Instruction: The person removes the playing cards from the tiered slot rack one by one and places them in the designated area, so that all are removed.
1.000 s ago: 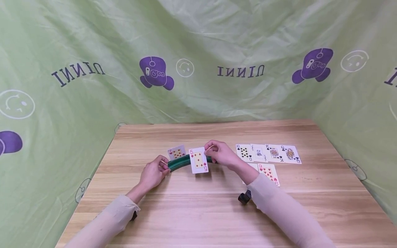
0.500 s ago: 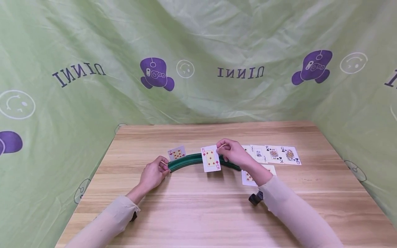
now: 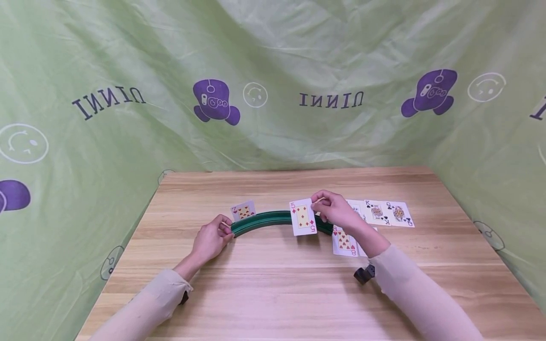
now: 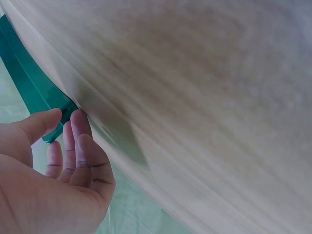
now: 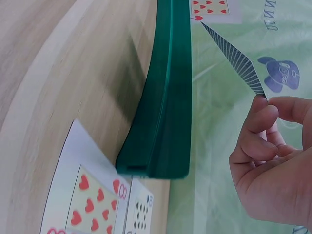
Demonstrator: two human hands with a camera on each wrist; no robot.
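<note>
A curved green card holder (image 3: 268, 218) lies on the wooden table. My left hand (image 3: 211, 240) pinches its left end between thumb and fingertips; the left wrist view shows that end of the holder (image 4: 39, 87) closely. A seven of hearts (image 3: 243, 210) stands upright near the holder's left end. My right hand (image 3: 334, 210) pinches a five of diamonds (image 3: 303, 218) by its upper right edge, held over the right part of the holder. From the right wrist camera, the five's patterned back (image 5: 239, 63) shows, raised apart from the holder's grooves.
An eight of hearts (image 3: 344, 242) lies face up by the holder's right end, a further card partly hidden beside it. Behind the right forearm, a king (image 3: 376, 212) and a queen (image 3: 399, 213) lie in a row. Green printed cloth (image 3: 273, 132) surrounds the table (image 3: 264, 293).
My right hand has carried the five of diamonds rightward along the holder, uncovering its middle and then the eight of hearts. My left hand has stayed at the left end.
</note>
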